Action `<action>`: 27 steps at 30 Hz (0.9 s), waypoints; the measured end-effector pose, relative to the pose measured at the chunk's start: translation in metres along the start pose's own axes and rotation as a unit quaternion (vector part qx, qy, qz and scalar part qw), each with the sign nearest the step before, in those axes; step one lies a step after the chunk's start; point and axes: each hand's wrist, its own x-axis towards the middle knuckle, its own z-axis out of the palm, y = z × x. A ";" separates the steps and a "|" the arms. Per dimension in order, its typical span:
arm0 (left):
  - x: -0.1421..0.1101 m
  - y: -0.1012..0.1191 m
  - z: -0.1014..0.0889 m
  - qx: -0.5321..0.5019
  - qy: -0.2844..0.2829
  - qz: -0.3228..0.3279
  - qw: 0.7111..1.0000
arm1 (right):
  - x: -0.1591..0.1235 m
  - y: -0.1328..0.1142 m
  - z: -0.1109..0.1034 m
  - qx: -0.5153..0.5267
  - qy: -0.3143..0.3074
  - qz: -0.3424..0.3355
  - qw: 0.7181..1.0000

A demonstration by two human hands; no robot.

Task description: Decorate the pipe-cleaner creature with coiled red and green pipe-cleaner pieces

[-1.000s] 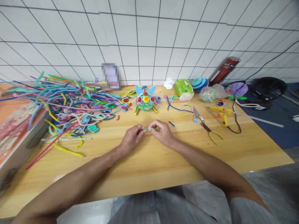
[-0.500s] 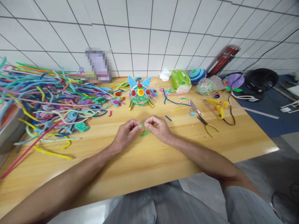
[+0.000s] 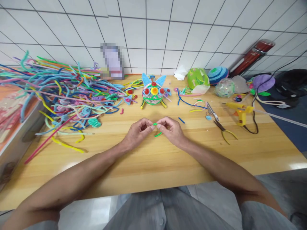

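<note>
We pinch a short green pipe cleaner [image 3: 157,130] between left hand [image 3: 137,133] and right hand [image 3: 171,131], fingertips closed on it. Craft creature [image 3: 153,93] just beyond; pliers [image 3: 222,127] right of the right hand.

left hand [image 3: 137,133]: showing bare, no glove, no ring visible
right hand [image 3: 173,131]: showing bare, no glove, no ring visible
forearms: running bare all the way to the frame's lower corners, no watch or band showing
sleeves: light grey fabric edges peeking in at both lower corners
light grey button-front shirt [image 3: 153,210]: filling bottom centre, placket running down the middle, small buttons showing
markings: none showing on the fabric
</note>
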 end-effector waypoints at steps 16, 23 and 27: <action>-0.007 0.004 -0.004 -0.044 -0.008 -0.047 0.998 | -0.002 -0.011 0.000 -0.023 -0.004 -0.013 1.000; -0.006 -0.003 -0.003 -0.091 0.004 -0.037 0.995 | -0.002 -0.009 0.001 -0.014 -0.003 -0.014 1.000; -0.005 0.004 0.002 -0.112 0.014 -0.017 0.993 | -0.003 -0.015 0.006 0.004 0.021 -0.024 1.000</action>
